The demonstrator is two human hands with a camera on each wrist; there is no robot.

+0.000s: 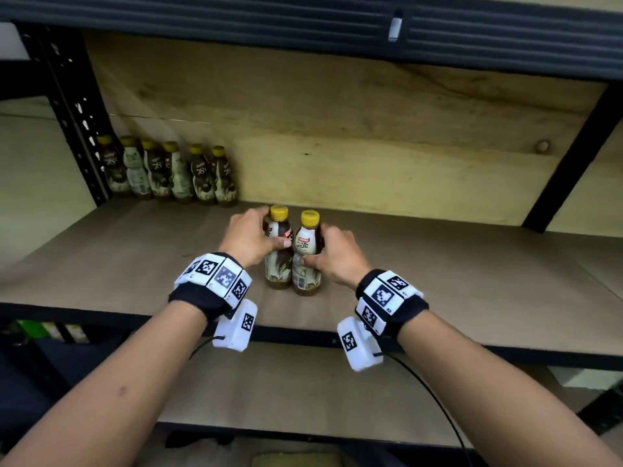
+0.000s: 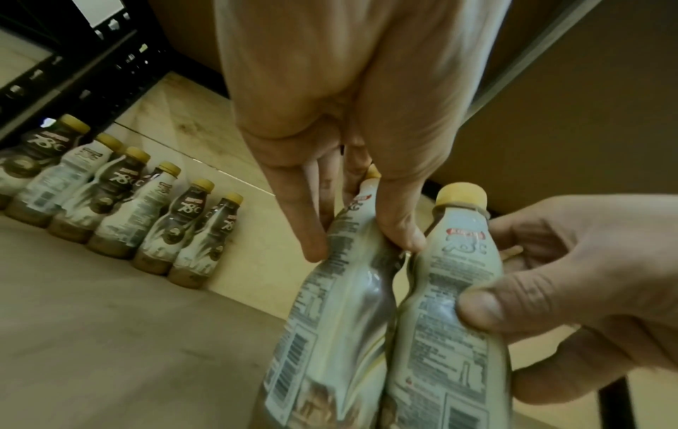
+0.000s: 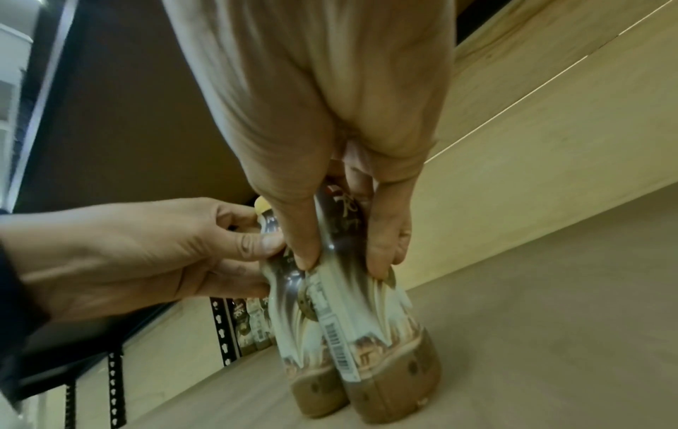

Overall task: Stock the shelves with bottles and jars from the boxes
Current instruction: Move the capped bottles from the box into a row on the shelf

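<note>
Wooden shelf (image 1: 438, 264): six bottles (image 1: 168, 173) lined up upper left; left hand (image 1: 247, 237) and right hand (image 1: 337, 256) each gripping another bottle, centre frame; plenty unfilled.

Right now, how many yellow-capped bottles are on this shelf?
8. Six stand in a row at the back left against the wall. Two stand side by side near the front: one in the left hand, one in the right hand. None looks hidden.

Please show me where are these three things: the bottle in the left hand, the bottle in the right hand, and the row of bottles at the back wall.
Left-hand bottle (image 1: 278, 261), head view, label on its body.
Right-hand bottle (image 1: 306, 246), head view, pale label under the cap.
Back row of bottles (image 1: 202, 176), head view, label of the fifth bottle from the left.
</note>
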